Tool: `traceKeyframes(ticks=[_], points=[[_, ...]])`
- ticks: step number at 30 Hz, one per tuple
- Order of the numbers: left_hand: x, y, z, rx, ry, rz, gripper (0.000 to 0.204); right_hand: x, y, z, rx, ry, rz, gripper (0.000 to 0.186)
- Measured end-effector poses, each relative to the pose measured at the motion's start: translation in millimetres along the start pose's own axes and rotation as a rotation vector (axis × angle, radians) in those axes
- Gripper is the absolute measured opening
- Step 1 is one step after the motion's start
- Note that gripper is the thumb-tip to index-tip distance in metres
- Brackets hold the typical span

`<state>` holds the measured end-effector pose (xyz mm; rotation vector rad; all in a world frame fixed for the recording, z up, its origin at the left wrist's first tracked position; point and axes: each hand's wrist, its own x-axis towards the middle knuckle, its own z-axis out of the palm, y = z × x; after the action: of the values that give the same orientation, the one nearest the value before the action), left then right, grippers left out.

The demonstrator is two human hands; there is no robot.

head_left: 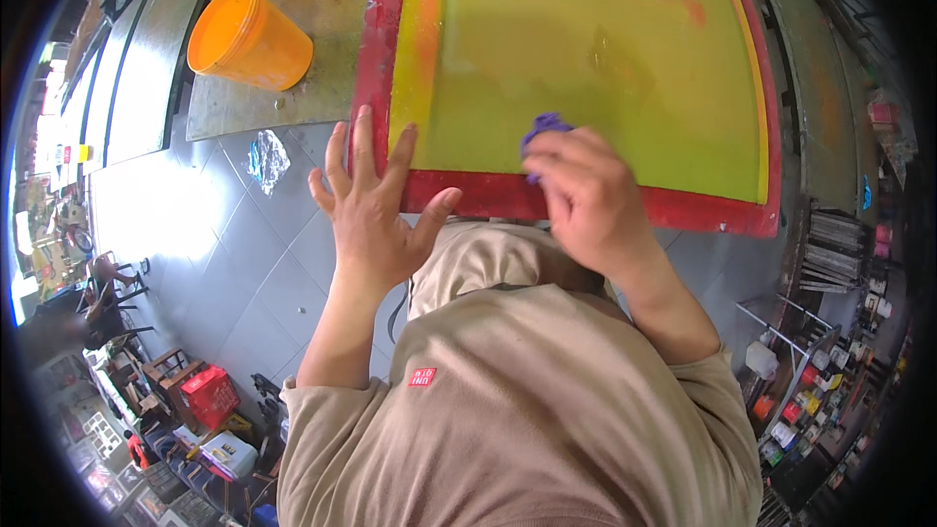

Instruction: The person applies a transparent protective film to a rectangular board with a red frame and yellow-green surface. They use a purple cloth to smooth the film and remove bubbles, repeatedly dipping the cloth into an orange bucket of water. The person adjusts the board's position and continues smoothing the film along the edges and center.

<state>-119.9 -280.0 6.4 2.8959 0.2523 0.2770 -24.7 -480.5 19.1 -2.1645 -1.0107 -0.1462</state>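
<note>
We see our left hand (376, 200) spread flat and wide open, its fingers fanned over the near left corner of a red-framed printing screen (468, 193), palm pressing on the red frame and gripping nothing. The fingertips reach up onto the yellow-green mesh (586, 68), and the thumb lies along the near rail of the frame.

Our right hand (586, 200) is curled into a loose fist over the near edge of the mesh, fingers pinched shut around a small purple cloth (545, 125) that pokes out above the knuckles and touches the mesh just inside the near rail. The two hands sit close beside each other, not touching.

The screen lies tilted across the bench (293, 98), covering most of its right part. Well apart from the hands, near the bench's far left corner, an orange plastic bucket (249, 39) lies tipped on its side with its mouth toward the left. A crumpled bit of foil (266, 160) lies on the grey tiled floor (234, 263) just off the bench's near left edge.
</note>
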Motion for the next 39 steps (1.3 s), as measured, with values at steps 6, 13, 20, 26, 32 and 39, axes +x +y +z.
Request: traceKeyframes(ticks=[6, 13, 20, 26, 32, 39], points=[[3, 7, 3, 0.012, 0.053, 0.012, 0.054, -31, 17, -26, 0.062, 0.078, 0.056, 0.021], [13, 15, 6, -0.056, 0.152, 0.082, 0.037, -30, 0, 0, -0.090, 0.161, 0.200, 0.025], [14, -15, 12, -0.218, 0.329, 0.161, 0.038, -64, 18, -42, -0.114, 0.254, 0.333, 0.028], [7, -40, 11, -0.167, 0.357, 0.049, 0.029, -126, 76, -120, -0.493, 0.587, 0.749, 0.019], [20, -17, 11, -0.268, 0.353, 0.143, 0.029, -73, 40, -47, -0.298, 0.419, 0.397, 0.017], [37, 70, -2, -0.848, -0.108, 0.244, 0.054, -33, 11, -52, 0.681, 0.330, 0.312, 0.016]])
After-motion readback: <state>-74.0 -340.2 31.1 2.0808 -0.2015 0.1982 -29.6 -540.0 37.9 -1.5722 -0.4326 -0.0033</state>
